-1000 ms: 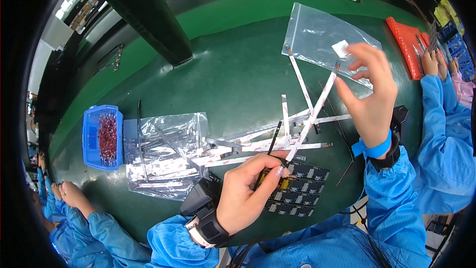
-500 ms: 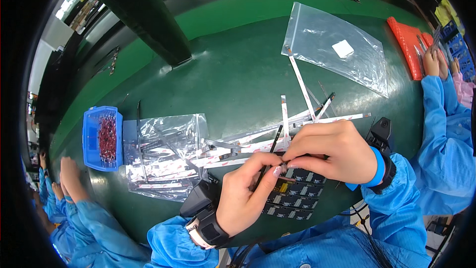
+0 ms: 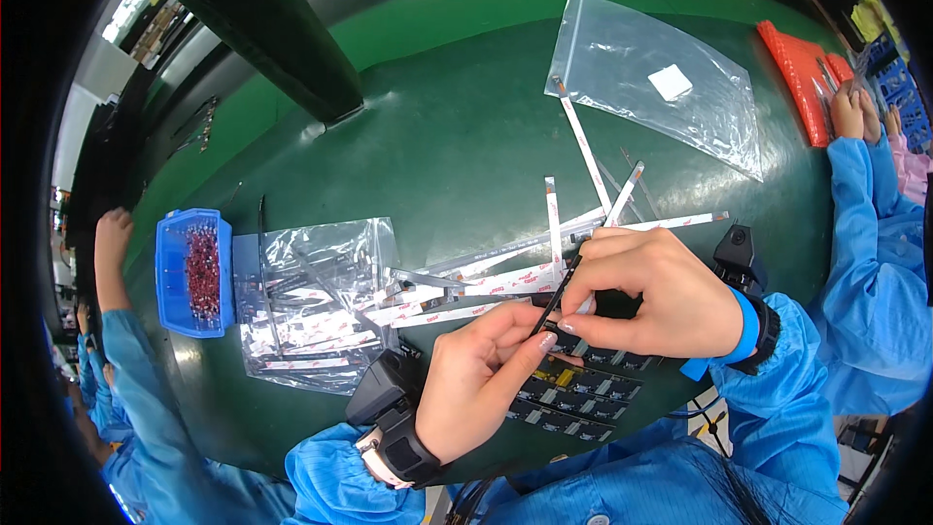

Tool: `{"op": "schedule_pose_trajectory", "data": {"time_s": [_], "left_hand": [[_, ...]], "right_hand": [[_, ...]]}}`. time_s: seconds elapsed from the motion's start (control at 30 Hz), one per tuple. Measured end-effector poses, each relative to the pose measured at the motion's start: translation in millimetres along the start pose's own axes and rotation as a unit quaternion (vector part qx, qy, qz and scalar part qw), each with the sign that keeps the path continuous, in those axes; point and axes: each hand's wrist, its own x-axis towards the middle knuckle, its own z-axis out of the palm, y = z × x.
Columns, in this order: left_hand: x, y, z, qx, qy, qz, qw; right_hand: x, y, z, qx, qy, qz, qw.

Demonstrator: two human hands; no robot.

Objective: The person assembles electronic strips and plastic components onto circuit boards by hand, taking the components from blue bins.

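Left hand [image 3: 473, 377] pinches thin, dark, narrow strip [image 3: 558, 297], slanting up between both hands; right hand [image 3: 661, 294] bunches thumb and forefinger beside it, exact grip unclear. Uneven pressure could crease strip or let it slip. Black rectangular boards [image 3: 575, 399] lie just below hands, exposed to drop; loose white flat strips [image 3: 585, 149] beyond right hand could catch knuckles, scatter across green tabletop [image 3: 457, 156].

A head-worn fisheye looks down, seemingly near the table [image 3: 437, 117].
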Motion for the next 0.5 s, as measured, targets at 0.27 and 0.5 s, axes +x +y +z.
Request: {"op": "schedule_pose_trajectory", "data": {"time_s": [0.27,0.5], "left_hand": [[-0.5,-11.7,0.3,0.017,0.025,0.042,0.999],[-2.0,-9.2,2.8,0.065,0.051,0.050,0.995]], "right_hand": [[-0.8,-0.9,2.3,-0.020,0.004,0.020,1.000],[-5.1,-8.7,5.3,-0.072,0.020,0.064,0.995]]}}
